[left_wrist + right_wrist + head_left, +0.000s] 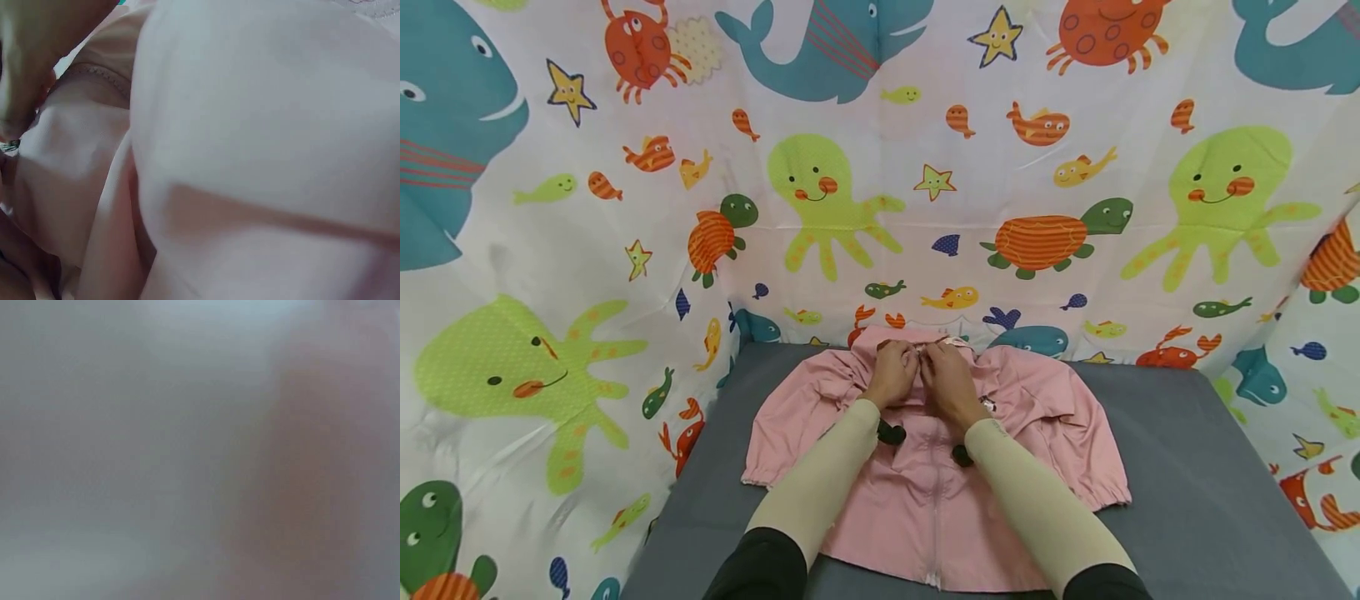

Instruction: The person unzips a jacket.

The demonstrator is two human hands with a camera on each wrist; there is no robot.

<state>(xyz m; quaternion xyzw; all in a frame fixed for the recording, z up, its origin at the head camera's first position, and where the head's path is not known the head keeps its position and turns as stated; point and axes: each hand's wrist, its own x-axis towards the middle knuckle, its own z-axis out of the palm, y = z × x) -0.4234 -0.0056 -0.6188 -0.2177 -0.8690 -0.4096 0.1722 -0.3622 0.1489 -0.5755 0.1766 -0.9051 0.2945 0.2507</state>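
A pink zip-up jacket [880, 517] lies spread out with its front facing up and its collar at the far end. Its zipper [936, 500] runs down the middle to the hem. At the collar, my left hand [892, 372] and right hand [951, 383] are close together, fingers curled, each pinching the jacket near the top of the zipper. Pale pink cloth fills most of the left wrist view, with fingers [31, 62] at its left edge. The right wrist view is a blur. The pinched part is mostly hidden by the hands.
The jacket rests on a grey surface [1180, 475]. A white curtain [880, 258] printed with sea animals stands behind it and along both sides. The jacket's sleeves [1078, 450] spread to the left and right.
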